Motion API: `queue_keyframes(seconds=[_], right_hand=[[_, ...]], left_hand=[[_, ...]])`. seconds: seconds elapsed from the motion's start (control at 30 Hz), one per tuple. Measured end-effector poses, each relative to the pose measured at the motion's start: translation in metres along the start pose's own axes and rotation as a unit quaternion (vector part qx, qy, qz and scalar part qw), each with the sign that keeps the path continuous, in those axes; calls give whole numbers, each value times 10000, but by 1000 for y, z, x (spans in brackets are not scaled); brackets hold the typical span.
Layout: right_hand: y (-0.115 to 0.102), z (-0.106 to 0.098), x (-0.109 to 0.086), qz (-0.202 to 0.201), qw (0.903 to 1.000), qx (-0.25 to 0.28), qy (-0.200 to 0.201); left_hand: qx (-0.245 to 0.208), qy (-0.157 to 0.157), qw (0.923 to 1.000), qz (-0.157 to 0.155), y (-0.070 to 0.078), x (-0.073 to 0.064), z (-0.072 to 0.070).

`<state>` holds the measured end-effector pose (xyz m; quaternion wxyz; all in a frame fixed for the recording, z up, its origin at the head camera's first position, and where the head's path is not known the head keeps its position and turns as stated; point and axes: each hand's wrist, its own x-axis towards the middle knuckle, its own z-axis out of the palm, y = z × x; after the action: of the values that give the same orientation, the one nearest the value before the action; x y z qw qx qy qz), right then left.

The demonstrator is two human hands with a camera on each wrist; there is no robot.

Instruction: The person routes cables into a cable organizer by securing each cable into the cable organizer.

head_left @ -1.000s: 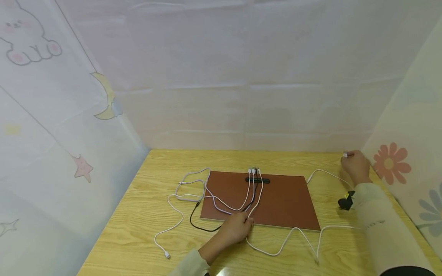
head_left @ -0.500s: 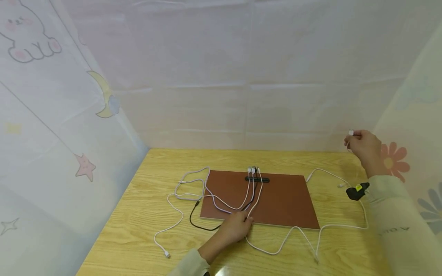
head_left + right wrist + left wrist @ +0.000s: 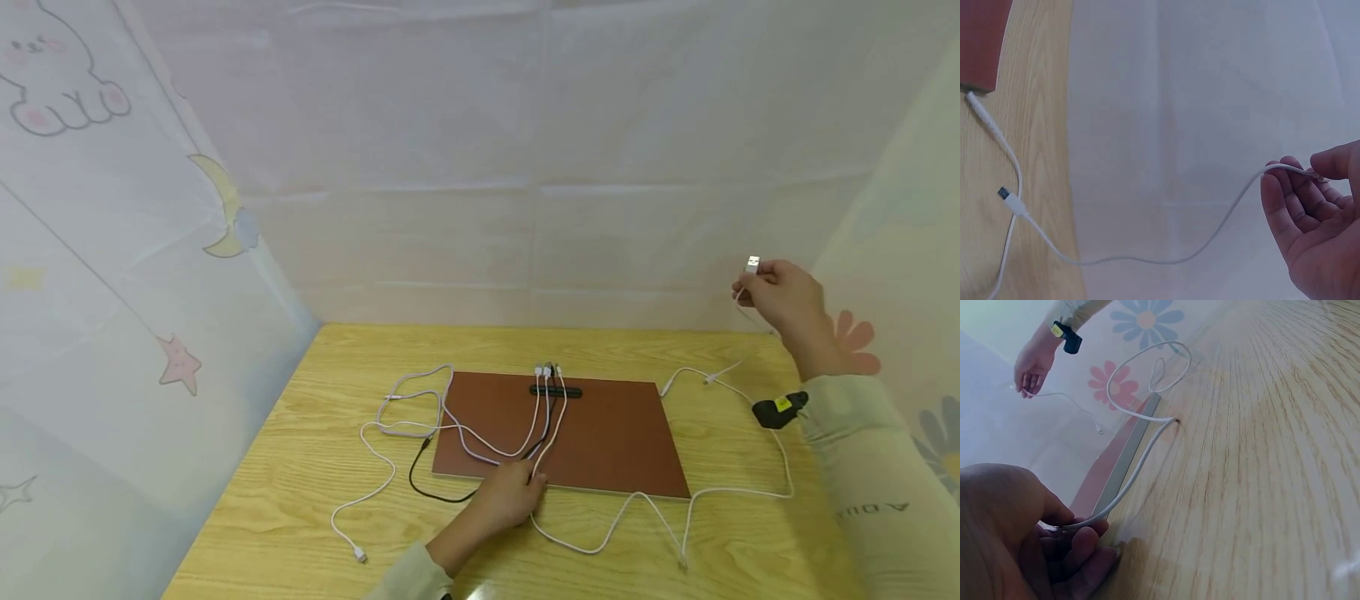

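High at the right in the head view, my right hand (image 3: 787,300) pinches a short white USB cable (image 3: 1147,259), its USB plug (image 3: 752,264) sticking up from the fingertips. The cable's small connector (image 3: 1013,201) dangles low by the table. My left hand (image 3: 506,496) is at the front edge of a brown board (image 3: 615,433); a long white charging cable (image 3: 1138,465) runs between its thumb and curled fingers. On the board's far part, a black cable clip (image 3: 557,392) holds several cables, their plugs (image 3: 546,371) in a row past it.
White and lilac cables (image 3: 408,433) loop over the table left of the board, beside a black cable end (image 3: 427,443). Another white plug (image 3: 666,390) lies at the board's right corner. Printed cloth walls (image 3: 420,250) enclose the wooden table (image 3: 277,500) at the back and sides.
My right hand has risen from the table's far right corner, lifting the short USB cable; its small connector has swung left. My left hand has stayed in place.
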<state>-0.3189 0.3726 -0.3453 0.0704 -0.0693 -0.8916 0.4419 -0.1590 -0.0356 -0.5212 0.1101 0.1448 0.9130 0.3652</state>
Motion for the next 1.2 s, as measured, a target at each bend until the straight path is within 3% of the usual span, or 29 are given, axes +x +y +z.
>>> queue_keyframes(seconds=[0.17, 0.3, 0.47, 0.7, 0.93, 1.2], right_hand=[[-16, 3, -4, -180, 9998, -70, -13], [-28, 10, -8, -357, 9991, 207, -53], [-39, 18, -12, -473, 9975, 510, -86], [-50, 28, -17, -762, 9960, 448, -162], [-63, 41, -23, -1040, 9935, 395, -239], [-73, 54, -30, -1260, 9916, 131, -268]], left_hand=[[407, 140, 9991, -11, 2, 0, -2], [834, 294, 9960, -97, 4, 0, -5], [1020, 265, 9943, -131, 7, 2, -13], [1264, 556, 9904, -16, 12, 7, -28], [1157, 898, 9887, 332, 20, 20, -40], [884, 1152, 9882, 482, 34, 33, -49]])
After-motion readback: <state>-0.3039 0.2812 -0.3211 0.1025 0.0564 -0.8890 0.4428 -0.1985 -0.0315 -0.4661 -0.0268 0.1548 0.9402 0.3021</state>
